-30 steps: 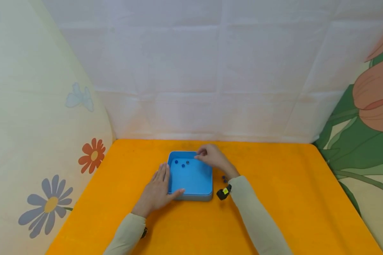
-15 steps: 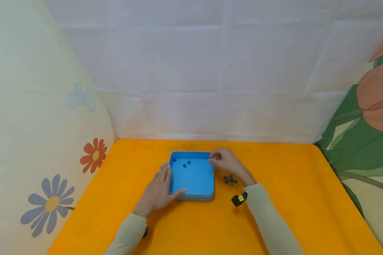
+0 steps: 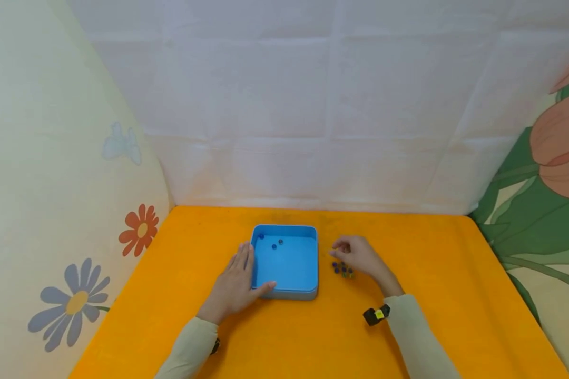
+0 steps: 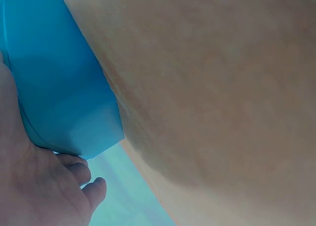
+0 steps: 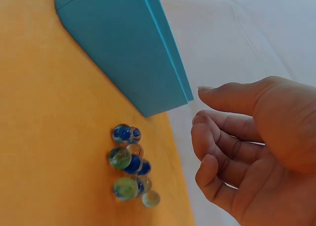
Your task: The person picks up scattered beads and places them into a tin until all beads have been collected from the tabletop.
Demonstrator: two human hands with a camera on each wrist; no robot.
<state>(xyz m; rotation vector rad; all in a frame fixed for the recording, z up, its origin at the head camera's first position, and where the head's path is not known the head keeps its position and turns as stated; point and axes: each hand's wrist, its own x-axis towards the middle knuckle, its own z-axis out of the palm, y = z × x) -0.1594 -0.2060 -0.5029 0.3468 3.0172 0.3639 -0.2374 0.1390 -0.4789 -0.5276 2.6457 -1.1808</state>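
A square blue box point(image 3: 285, 266) stands on the orange table, with a few dark marbles point(image 3: 274, 246) near its far left corner. My left hand point(image 3: 232, 287) rests against the box's near left corner, fingers stretched along the left side and thumb at the front rim. Part of the palm and the fingers show beside the box wall point(image 4: 59, 78) in the left wrist view. To the right of the box lie several glass marbles point(image 5: 125, 188), blue, green and clear. My right hand point(image 3: 360, 256) hovers just above them, fingers loosely curled and thumb apart, holding nothing.
Orange cloth point(image 3: 436, 295) covers the table. A white sheet point(image 3: 303, 105) hangs behind it. Flower-printed cloth point(image 3: 52, 210) closes off the left side, and another large floral print point(image 3: 550, 210) stands at the right.
My right hand has moved from over the box's far right part to the right and nearer, above the loose marbles. One marble inside the box has rolled toward the far left corner. The left hand stays put.
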